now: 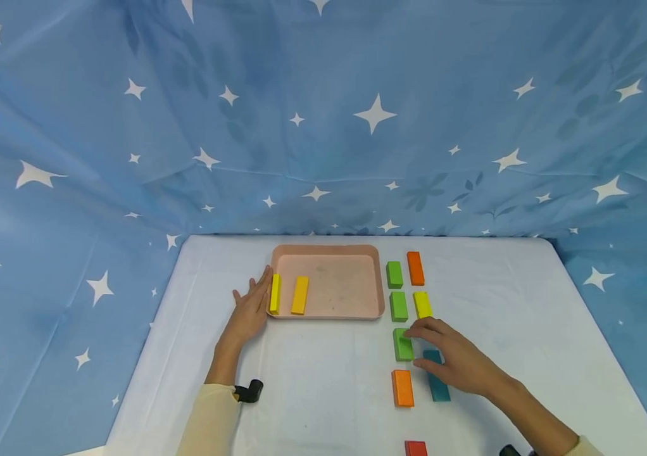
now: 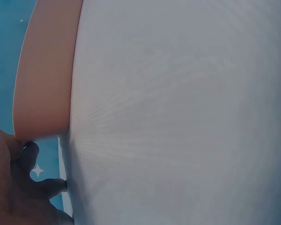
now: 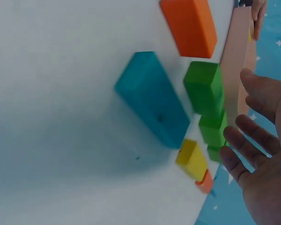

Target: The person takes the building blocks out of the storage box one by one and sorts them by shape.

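My left hand (image 1: 249, 310) rests against the left side of a pink tray (image 1: 326, 249), its fingers extended along the rim. Inside the tray at the left are a bright yellow block (image 1: 275, 294) and a darker yellow block (image 1: 299, 296). To the right, my right hand (image 1: 460, 361) hovers with parted fingers beside the nearest green block (image 1: 402, 349), above a teal block (image 1: 437, 385). The right wrist view shows a gap between its fingers and that green block (image 3: 203, 86), with nothing held. The left wrist view shows the tray's outer wall (image 2: 47, 70) by the left fingers.
Two more green blocks (image 1: 399, 306) line up beside the tray. A red-orange block (image 1: 416, 268) and a yellow block (image 1: 423, 304) stand right of them. Nearer are an orange block (image 1: 402, 388) and a red block (image 1: 416, 448). A starry blue curtain (image 1: 323, 152) borders the white table (image 1: 323, 386).
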Demonstrator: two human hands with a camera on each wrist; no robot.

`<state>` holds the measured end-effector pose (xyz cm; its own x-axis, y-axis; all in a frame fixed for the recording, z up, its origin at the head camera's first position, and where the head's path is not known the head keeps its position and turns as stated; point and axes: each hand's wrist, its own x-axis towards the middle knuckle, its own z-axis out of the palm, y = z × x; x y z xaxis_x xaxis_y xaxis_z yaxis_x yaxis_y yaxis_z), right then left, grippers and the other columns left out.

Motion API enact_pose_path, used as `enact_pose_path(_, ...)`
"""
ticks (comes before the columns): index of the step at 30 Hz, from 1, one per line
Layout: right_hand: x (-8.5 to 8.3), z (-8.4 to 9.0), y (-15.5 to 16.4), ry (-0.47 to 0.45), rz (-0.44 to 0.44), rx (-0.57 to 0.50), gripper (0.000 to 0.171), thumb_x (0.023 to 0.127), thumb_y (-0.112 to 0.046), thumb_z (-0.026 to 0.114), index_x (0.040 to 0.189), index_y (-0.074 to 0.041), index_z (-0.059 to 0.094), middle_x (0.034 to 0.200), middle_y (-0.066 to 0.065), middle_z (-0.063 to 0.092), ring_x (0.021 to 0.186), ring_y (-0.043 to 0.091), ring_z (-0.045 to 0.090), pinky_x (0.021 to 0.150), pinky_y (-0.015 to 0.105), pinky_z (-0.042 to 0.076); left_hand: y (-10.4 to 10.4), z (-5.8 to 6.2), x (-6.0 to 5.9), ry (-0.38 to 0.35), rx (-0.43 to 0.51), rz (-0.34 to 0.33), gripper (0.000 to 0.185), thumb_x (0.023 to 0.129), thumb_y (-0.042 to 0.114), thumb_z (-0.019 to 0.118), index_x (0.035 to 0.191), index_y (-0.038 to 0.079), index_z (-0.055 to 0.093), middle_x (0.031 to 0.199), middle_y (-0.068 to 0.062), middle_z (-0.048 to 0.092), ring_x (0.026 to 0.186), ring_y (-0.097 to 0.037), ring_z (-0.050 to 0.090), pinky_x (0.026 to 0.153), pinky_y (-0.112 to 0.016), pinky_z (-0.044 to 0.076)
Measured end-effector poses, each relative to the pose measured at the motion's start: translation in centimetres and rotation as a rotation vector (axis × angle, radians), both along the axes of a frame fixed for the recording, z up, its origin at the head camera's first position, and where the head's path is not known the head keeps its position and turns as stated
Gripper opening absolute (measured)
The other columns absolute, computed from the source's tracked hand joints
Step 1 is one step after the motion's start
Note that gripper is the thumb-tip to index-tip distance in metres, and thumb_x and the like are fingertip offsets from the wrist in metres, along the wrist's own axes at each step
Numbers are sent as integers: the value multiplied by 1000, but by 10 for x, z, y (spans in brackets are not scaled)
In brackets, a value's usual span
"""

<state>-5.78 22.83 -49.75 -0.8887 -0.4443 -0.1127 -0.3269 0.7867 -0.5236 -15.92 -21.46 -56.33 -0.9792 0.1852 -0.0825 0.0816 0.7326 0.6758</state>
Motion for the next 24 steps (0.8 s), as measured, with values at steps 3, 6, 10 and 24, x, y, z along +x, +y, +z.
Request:
enact_pose_path(3,-10,2,-15,40,46,-24,45,90,-26,84,132,-23,69,137,-9,59,123,14,59,106,44,55,-1,-1,0,4,-1,-2,54,116,31,30,168,27,17,174,5,18,158,-44,19,119,-78,-8)
enact_pose_path(6,-20,4,-31,61,79,-47,43,90,-25,83,131,-22,69,136,-6,60,122,16,59,105,45,56,-1,-1,1,0,1,0,54,116,32,29,168,29,17,174,6,17,158,-43,18,120,-78,-8)
enact_pose_path(10,-37,5,-52,84,113,-117,40,92,-22,82,129,-24,69,136,-6,60,124,17,59,105,45,56,-1,-1,1,-5,0,4,54,116,32,29,169,28,17,174,7,16,158,-43,17,120,-77,-9)
enact_pose_path(24,-103,5,-114,92,228,-245,37,94,-12,78,128,-22,69,130,-4,63,124,18,60,107,41,54,-2,-1,0,-13,11,3,54,116,31,29,168,29,18,173,10,16,158,-42,17,120,-77,-9)
